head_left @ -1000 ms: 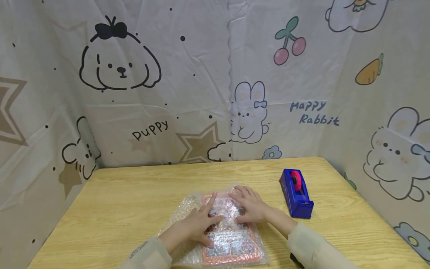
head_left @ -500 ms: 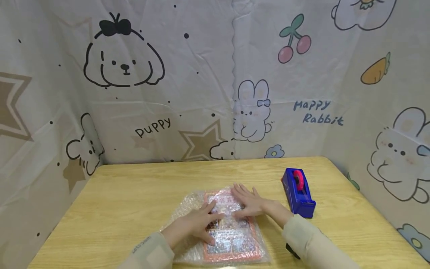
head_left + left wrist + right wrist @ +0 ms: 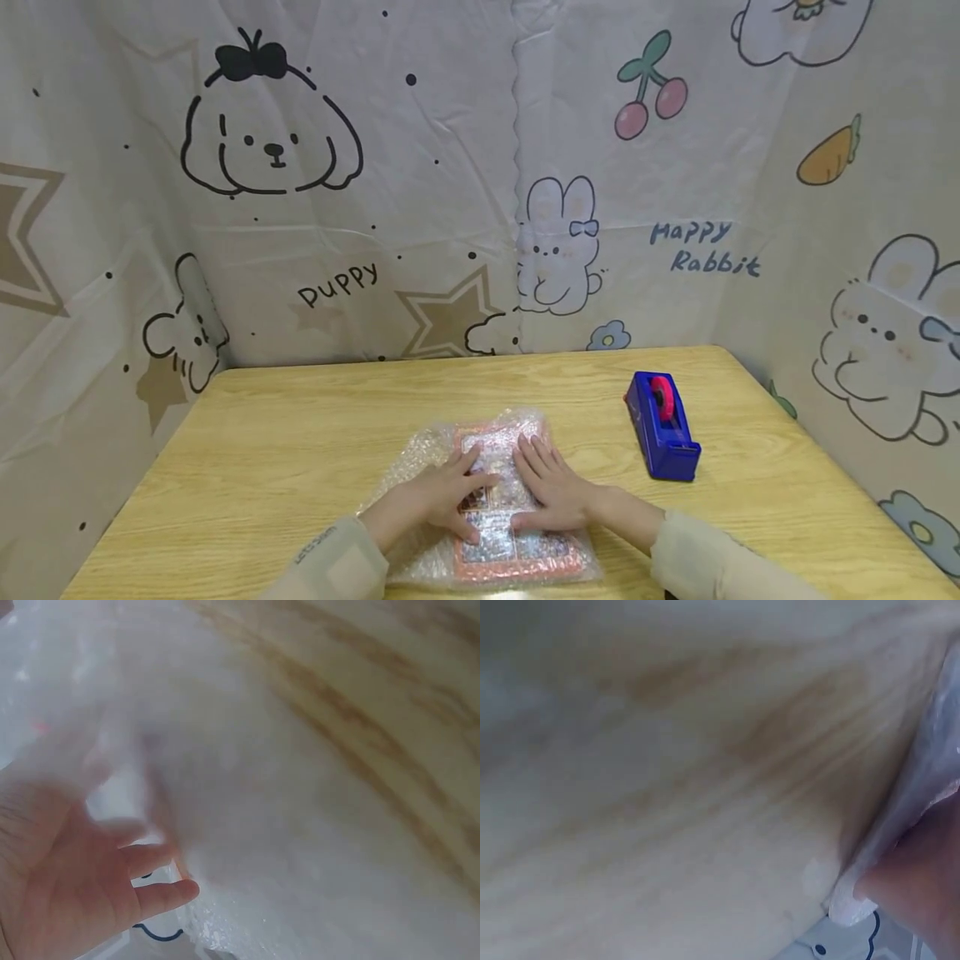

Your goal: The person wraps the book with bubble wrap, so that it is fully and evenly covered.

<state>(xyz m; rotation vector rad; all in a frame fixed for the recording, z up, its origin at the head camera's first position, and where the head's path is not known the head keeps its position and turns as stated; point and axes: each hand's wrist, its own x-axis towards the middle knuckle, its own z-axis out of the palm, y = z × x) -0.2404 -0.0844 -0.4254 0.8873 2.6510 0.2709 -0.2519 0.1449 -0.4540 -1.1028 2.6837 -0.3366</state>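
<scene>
A flat, rectangular, orange-bordered item [image 3: 517, 571] with printed picture panels lies on the table under clear bubble wrap [image 3: 408, 479]. Loose wrap spreads out on its left side. My left hand [image 3: 448, 493] rests with spread fingers on the wrapped item's left part. On the right part, my right hand [image 3: 557, 493] lies flat, its fingers extended toward the far edge. Neither hand grips anything. In the left wrist view, the left hand [image 3: 79, 881] appears beside blurred wrap. The right wrist view shows part of the right hand [image 3: 922, 874] against the wrap's edge.
A blue tape dispenser [image 3: 663, 429] with a pink-cored roll stands to the right on the wood-grain table [image 3: 285, 450]. A small dark object [image 3: 670, 595] shows partly beneath the right sleeve. Printed cloth [image 3: 450, 167] hangs behind and at both sides.
My right hand has slid from the far right corner of the wrapped item nearer to me, fingers now flatter on it. My left hand stays nearly in place.
</scene>
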